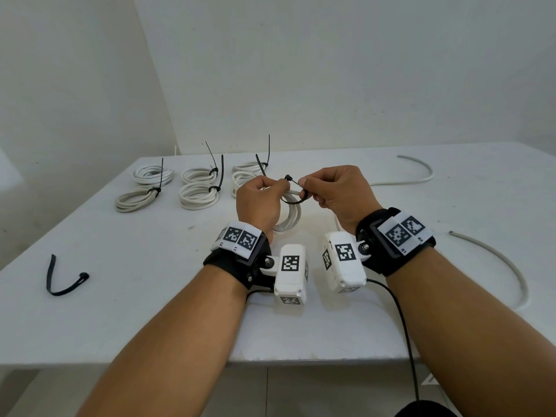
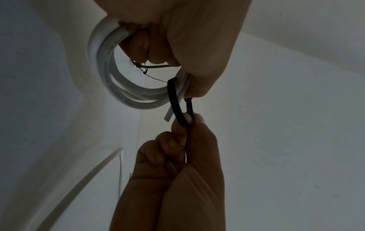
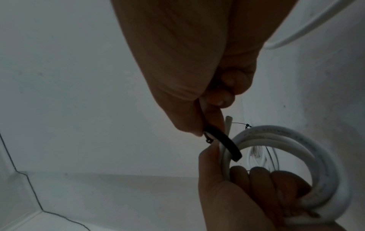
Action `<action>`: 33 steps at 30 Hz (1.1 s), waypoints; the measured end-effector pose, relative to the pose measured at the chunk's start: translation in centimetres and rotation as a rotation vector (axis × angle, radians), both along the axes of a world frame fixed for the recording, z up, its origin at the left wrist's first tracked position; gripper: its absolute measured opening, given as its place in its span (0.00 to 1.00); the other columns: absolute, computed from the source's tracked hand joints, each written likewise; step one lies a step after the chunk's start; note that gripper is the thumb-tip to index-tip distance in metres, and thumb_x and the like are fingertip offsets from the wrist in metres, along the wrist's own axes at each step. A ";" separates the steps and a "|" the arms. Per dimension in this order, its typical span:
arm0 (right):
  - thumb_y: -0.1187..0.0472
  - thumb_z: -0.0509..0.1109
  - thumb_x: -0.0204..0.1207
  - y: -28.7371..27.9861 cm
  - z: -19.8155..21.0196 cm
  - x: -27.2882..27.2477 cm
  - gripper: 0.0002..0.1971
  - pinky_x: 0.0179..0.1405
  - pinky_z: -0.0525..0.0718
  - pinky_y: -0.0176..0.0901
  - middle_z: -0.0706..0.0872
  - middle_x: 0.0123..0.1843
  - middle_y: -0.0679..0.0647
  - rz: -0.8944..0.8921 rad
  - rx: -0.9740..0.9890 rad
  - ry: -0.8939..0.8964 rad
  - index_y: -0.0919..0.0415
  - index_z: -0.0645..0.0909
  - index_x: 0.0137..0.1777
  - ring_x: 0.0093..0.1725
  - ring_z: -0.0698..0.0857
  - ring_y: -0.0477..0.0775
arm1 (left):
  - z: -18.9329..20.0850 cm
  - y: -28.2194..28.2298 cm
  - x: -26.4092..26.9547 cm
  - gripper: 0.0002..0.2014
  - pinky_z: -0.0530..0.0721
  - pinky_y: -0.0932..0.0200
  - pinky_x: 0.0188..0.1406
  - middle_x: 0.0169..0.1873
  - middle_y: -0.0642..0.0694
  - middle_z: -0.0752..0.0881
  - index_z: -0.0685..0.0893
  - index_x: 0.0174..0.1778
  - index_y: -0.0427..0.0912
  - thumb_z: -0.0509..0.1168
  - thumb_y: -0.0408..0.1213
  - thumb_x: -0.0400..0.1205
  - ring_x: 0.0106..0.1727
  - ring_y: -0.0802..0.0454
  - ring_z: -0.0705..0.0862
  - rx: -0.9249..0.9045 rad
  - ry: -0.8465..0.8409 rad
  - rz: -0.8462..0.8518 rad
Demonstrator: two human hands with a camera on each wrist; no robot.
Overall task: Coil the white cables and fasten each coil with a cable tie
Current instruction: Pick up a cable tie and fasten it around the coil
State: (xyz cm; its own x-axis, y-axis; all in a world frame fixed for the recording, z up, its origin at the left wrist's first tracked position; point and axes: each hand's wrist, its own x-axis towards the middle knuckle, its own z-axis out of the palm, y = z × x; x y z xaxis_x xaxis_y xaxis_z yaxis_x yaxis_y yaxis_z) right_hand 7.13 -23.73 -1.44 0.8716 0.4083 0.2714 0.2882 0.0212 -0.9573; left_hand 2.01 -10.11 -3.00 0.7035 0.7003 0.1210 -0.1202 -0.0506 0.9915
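Observation:
My left hand [image 1: 264, 194] grips a small coil of white cable [image 1: 289, 219] a little above the white table [image 1: 150, 296], fingers curled through the loops [image 3: 296, 140]. A black cable tie [image 1: 293, 202] is looped round the coil's strands beside those fingers. My right hand [image 1: 328, 191] pinches the tie between thumb and forefinger, and the tie's head [image 1: 288, 177] sticks up between the two hands. In the left wrist view the tie [image 2: 174, 100] forms a loose loop round the coil [image 2: 110, 81]. One cut cable end [image 3: 227, 123] pokes out next to the tie [image 3: 223, 140].
Several tied coils [image 1: 197, 192] with black tie tails sticking up lie in rows at the back left. A loose black tie [image 1: 64, 281] lies at the front left. Two uncoiled white cables [image 1: 418, 173] [image 1: 505, 263] curve across the table's right side.

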 end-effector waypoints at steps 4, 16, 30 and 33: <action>0.62 0.75 0.73 0.0 0.1 0.0 0.08 0.33 0.73 0.45 0.90 0.37 0.64 -0.046 0.017 -0.015 0.66 0.90 0.36 0.34 0.71 0.56 | 0.2 0.2 -0.1 0.11 0.70 0.58 0.29 0.25 0.51 0.80 0.83 0.24 0.48 0.74 0.34 0.71 0.23 0.53 0.71 0.102 0.006 -0.031; 0.67 0.74 0.77 -0.2 0.1 0.1 0.02 0.28 0.72 0.38 0.88 0.35 0.59 -0.009 0.070 0.139 0.66 0.87 0.44 0.29 0.74 0.51 | 0.7 -0.1 -1.0 0.02 0.79 0.65 0.33 0.32 0.46 0.90 0.89 0.36 0.42 0.74 0.35 0.73 0.31 0.58 0.83 0.417 -0.047 -0.174; 0.64 0.74 0.78 -0.9 0.4 2.5 0.07 0.33 0.79 0.45 0.81 0.35 0.54 -0.125 0.262 0.526 0.64 0.81 0.40 0.38 0.92 0.51 | 0.5 -0.9 -1.1 0.21 0.53 0.57 0.23 0.18 0.52 0.72 0.80 0.22 0.48 0.66 0.30 0.83 0.17 0.56 0.60 -0.013 -0.094 -0.504; 0.65 0.70 0.82 -0.6 0.4 2.2 0.08 0.40 0.79 0.51 0.79 0.37 0.55 -0.136 0.327 0.510 0.64 0.79 0.41 0.36 0.92 0.52 | 0.4 -1.3 -1.0 0.21 0.51 0.54 0.25 0.16 0.53 0.65 0.79 0.23 0.46 0.64 0.31 0.84 0.17 0.56 0.57 -0.092 -0.106 -0.563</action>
State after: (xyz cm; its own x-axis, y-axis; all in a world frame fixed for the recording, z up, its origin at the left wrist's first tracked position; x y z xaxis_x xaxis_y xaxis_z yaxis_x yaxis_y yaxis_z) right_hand 9.34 -24.36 -1.05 0.9629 0.2503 -0.1011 -0.1834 0.3319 -0.9253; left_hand 1.02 -11.40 -2.56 0.9582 0.2322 0.1674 -0.2022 0.1353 0.9700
